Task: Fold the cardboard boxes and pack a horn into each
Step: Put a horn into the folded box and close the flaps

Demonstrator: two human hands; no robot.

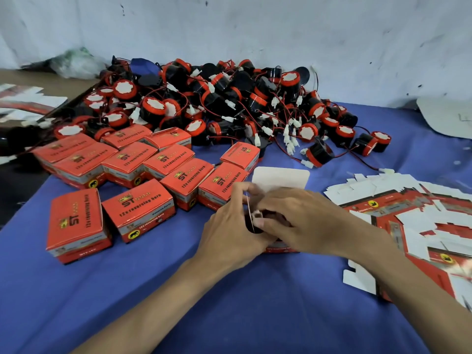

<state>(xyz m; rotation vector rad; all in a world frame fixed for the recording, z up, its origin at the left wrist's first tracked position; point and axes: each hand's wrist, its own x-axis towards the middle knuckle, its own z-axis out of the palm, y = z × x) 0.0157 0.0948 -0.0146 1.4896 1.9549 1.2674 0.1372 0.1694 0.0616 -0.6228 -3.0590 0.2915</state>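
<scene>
**A small packing workshop: piecework done by hand at a cloth-covered bench**

You work at a bench spread with blue cloth (178, 290), set against a scuffed, stained white wall (255, 29). At the back lies a loose heap of identical black-and-red horns (217, 98), their thin wires and white plugs tangled together. On your left, closed red boxes (138, 210) printed "12v reversing horn" stand in rough rows. On your right, flat box blanks (408, 213) are fanned out. More blanks (28, 98) lie on a bare brown surface at far left. Your left hand (229, 236) and right hand (306, 218) grip one open box (281, 175) between them.
</scene>
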